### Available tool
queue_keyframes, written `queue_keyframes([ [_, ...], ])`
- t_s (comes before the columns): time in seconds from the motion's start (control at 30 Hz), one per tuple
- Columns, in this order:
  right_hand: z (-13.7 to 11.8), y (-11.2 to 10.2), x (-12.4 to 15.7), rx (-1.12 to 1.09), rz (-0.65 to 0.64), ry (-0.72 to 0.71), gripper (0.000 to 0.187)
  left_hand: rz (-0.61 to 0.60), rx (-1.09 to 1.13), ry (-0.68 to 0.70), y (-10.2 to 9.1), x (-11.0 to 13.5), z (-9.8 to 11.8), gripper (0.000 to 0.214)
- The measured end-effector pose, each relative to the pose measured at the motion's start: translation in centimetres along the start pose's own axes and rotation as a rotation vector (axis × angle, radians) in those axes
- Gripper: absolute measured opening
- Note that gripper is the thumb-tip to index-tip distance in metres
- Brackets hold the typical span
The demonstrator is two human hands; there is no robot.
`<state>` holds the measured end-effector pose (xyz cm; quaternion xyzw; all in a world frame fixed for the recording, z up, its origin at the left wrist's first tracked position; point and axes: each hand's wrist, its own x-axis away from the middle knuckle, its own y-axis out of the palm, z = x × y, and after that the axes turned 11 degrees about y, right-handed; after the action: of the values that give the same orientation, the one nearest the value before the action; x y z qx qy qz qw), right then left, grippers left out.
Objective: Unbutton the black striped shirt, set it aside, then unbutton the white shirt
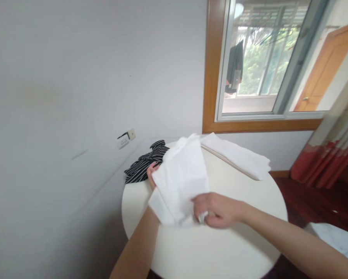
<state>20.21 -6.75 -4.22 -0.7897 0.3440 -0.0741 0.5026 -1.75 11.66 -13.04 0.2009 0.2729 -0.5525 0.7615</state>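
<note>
A loosely folded white cloth [182,174] is raised over the round table, its top end blurred by motion. My right hand [216,211] pinches the lower right edge of this cloth, with a bit of white bunched between thumb and fingers. On the left, my left hand [151,174] reaches under the same cloth, which drapes across its wrist. Only the outer side of that hand shows; most of its fingers are hidden. Just beyond it lies a crumpled black garment with white stripes [144,161].
The white round table [185,254] stands against a grey wall with a socket [123,141]. A folded white cloth bundle [237,155] lies at its back right. To the right are a window, a red and white curtain [321,162] and a white object [335,238] low down.
</note>
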Motion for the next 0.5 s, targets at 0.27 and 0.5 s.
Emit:
queue_keyframes([
  [0.27, -1.4, 3.6, 9.0, -0.045, -0.012, 0.347, 0.023, -0.188, 0.188, -0.093, 1.9, 1.3, 2.8, 0.037],
  [0.5, -2.8, 1.6, 9.2, -0.078, 0.006, 0.69, 0.047, -0.112, 0.044, 0.043, 1.4, 1.0, 1.6, 0.029],
])
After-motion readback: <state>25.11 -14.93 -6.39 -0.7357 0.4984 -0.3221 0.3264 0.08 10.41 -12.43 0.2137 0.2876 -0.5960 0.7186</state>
